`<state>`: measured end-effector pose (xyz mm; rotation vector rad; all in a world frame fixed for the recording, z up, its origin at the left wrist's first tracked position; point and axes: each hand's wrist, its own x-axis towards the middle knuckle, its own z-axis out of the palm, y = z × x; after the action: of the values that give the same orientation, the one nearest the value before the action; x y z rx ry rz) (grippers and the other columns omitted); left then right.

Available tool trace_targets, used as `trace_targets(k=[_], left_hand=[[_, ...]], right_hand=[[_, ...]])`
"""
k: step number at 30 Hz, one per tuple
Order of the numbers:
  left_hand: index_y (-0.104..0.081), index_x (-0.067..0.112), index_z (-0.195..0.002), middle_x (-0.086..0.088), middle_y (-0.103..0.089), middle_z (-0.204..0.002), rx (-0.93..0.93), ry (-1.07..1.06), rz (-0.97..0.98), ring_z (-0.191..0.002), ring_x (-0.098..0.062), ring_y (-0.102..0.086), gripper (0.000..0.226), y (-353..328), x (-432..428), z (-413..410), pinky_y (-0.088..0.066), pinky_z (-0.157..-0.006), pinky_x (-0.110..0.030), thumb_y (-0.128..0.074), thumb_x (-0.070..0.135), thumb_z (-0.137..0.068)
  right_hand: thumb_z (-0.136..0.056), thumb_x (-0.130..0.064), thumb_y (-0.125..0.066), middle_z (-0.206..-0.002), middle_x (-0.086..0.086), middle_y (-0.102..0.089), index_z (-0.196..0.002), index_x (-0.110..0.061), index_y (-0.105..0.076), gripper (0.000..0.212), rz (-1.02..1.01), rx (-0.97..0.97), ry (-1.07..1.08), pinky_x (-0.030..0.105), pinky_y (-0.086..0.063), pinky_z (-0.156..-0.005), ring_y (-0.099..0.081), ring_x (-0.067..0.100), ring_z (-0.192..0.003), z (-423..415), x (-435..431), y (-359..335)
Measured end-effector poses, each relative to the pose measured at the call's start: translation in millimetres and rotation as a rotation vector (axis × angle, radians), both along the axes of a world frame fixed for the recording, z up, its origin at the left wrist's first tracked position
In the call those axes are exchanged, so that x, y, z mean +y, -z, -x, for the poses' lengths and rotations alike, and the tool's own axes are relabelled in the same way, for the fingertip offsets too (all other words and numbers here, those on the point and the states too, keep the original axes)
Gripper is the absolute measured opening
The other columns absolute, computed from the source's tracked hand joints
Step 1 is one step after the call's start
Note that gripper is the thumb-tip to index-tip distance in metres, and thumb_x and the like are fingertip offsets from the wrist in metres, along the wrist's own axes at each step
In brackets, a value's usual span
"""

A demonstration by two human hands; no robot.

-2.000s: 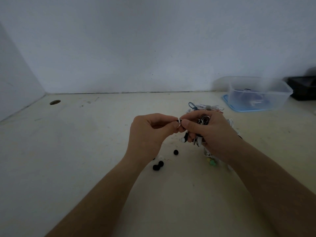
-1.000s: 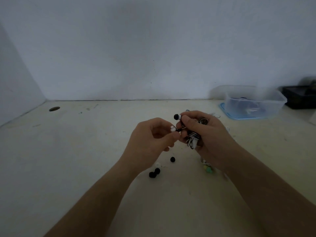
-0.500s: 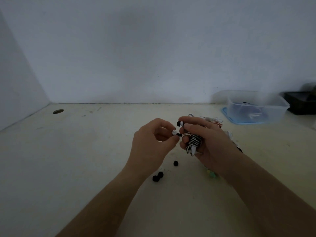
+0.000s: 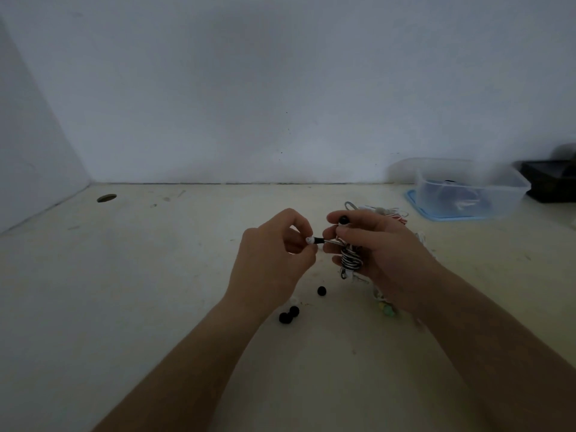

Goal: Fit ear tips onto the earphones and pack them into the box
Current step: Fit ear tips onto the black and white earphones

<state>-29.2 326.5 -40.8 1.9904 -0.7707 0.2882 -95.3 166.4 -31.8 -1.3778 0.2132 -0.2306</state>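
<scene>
My right hand [image 4: 383,254] grips a coiled black-and-white earphone bundle [image 4: 350,260] above the table. One earbud with a black ear tip [image 4: 343,219] sticks up by the right index finger. The other earbud [image 4: 319,240] points left, and my left hand [image 4: 274,260] pinches its white end [image 4: 309,240] between thumb and fingers. Three loose black ear tips [image 4: 321,290] [image 4: 294,311] [image 4: 284,318] lie on the table below the hands. A clear plastic box [image 4: 470,188] on a blue lid stands at the far right.
A pile of more earphone cables [image 4: 389,211] lies behind my right hand, and green tips [image 4: 387,310] show under the right wrist. A black tray [image 4: 551,182] sits right of the box. A round hole [image 4: 106,198] is in the table at far left. Walls close the back and left.
The hands have stayed together over the table. The earbud with the black tip now stands above my right fingers, and my left hand has shifted to pinching the other earbud's white end.
</scene>
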Motion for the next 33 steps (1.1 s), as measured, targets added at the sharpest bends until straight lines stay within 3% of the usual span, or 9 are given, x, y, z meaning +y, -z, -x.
trace_targets(k=[3, 8, 11, 15, 19, 22, 26, 29, 33], left_hand=[[-0.069, 0.024, -0.085, 0.013, -0.069, -0.074, -0.070, -0.028, -0.042, -0.071, -0.001, -0.066, 0.013, 0.8, -0.7, -1.9, -0.053, -0.067, -0.012, -0.078, 0.017, -0.080], [-0.072, 0.026, -0.087, 0.012, -0.069, -0.072, -0.172, -0.046, -0.124, -0.068, -0.001, -0.065, 0.011, 0.2, -6.8, -4.7, -0.058, -0.071, -0.026, -0.080, 0.023, -0.079], [-0.071, 0.026, -0.087, 0.012, -0.071, -0.074, -0.176, -0.034, -0.099, -0.069, 0.001, -0.067, 0.011, 0.1, -10.2, -3.1, -0.059, -0.071, -0.025, -0.078, 0.021, -0.080], [-0.068, 0.024, -0.086, 0.011, -0.070, -0.074, -0.170, -0.031, -0.079, -0.069, 0.000, -0.067, 0.013, 1.9, -12.9, -3.9, -0.059, -0.070, -0.025, -0.077, 0.018, -0.080], [-0.070, 0.021, -0.083, 0.011, -0.071, -0.072, -0.188, -0.012, -0.029, -0.068, 0.000, -0.068, 0.012, 1.3, -17.0, -1.2, -0.058, -0.068, -0.021, -0.080, 0.017, -0.078], [-0.071, 0.017, -0.080, 0.011, -0.072, -0.071, -0.162, 0.011, 0.048, -0.068, 0.001, -0.069, 0.012, 0.4, -18.8, 0.9, -0.057, -0.067, -0.020, -0.082, 0.018, -0.079], [-0.070, 0.017, -0.077, 0.012, -0.070, -0.067, -0.155, -0.016, 0.057, -0.067, 0.002, -0.067, 0.017, -2.0, -19.0, 2.5, -0.054, -0.065, -0.013, -0.084, 0.027, -0.077], [-0.068, 0.022, -0.080, 0.013, -0.069, -0.069, -0.081, 0.006, -0.008, -0.069, 0.003, -0.066, 0.021, -4.5, -16.2, 0.5, -0.051, -0.065, -0.011, -0.085, 0.030, -0.074], [-0.066, 0.034, -0.081, 0.020, -0.064, -0.074, -0.023, 0.019, -0.373, -0.072, 0.005, -0.060, 0.010, -8.2, -7.3, -5.4, -0.050, -0.069, -0.014, -0.075, 0.038, -0.083]], right_hand=[[-0.095, -0.005, -0.060, -0.090, 0.004, -0.077, -0.106, -0.013, -0.074, 0.019, 0.132, 0.018, 0.071, 0.032, -0.056, -0.078, -0.074, 0.020, -0.090, -0.1, -0.9, -0.1], [-0.094, 0.001, -0.055, -0.080, 0.006, -0.071, -0.097, -0.010, -0.070, 0.019, 0.273, 0.011, 0.145, 0.026, -0.059, -0.071, -0.067, 0.017, -0.072, -4.0, -1.4, 0.9], [-0.094, 0.005, -0.047, -0.082, 0.008, -0.066, -0.093, -0.011, -0.064, 0.024, 0.270, 0.042, 0.129, 0.027, -0.054, -0.064, -0.061, 0.017, -0.068, -5.8, 0.8, -0.2], [-0.090, 0.008, -0.041, -0.083, 0.007, -0.066, -0.091, -0.011, -0.065, 0.031, 0.342, 0.032, 0.126, 0.034, -0.054, -0.068, -0.059, 0.019, -0.069, -5.0, 2.1, 0.8], [-0.093, -0.004, -0.046, -0.087, 0.009, -0.066, -0.091, -0.010, -0.068, 0.023, 0.297, 0.016, 0.083, 0.034, -0.049, -0.066, -0.056, 0.016, -0.069, -2.4, 3.7, 0.0], [-0.096, -0.020, -0.057, -0.083, 0.003, -0.068, -0.094, -0.016, -0.068, 0.012, 0.470, -0.025, 0.080, 0.027, -0.048, -0.063, -0.056, 0.009, -0.063, -2.4, 0.6, 1.3], [-0.096, -0.020, -0.061, -0.073, -0.007, -0.070, -0.095, -0.020, -0.074, 0.013, 0.626, -0.086, 0.059, 0.014, -0.048, -0.058, -0.057, -0.003, -0.059, -0.3, -5.5, -0.1], [-0.096, -0.019, -0.063, -0.068, -0.006, -0.068, -0.094, -0.019, -0.075, 0.012, 0.554, -0.071, 0.044, 0.015, -0.047, -0.059, -0.055, 0.000, -0.056, -0.4, -8.3, 2.1], [-0.099, -0.016, -0.059, -0.073, -0.002, -0.068, -0.097, -0.013, -0.071, 0.012, 0.319, 0.028, -0.015, 0.025, -0.047, -0.059, -0.050, 0.005, -0.054, -3.1, -10.8, 5.5]])
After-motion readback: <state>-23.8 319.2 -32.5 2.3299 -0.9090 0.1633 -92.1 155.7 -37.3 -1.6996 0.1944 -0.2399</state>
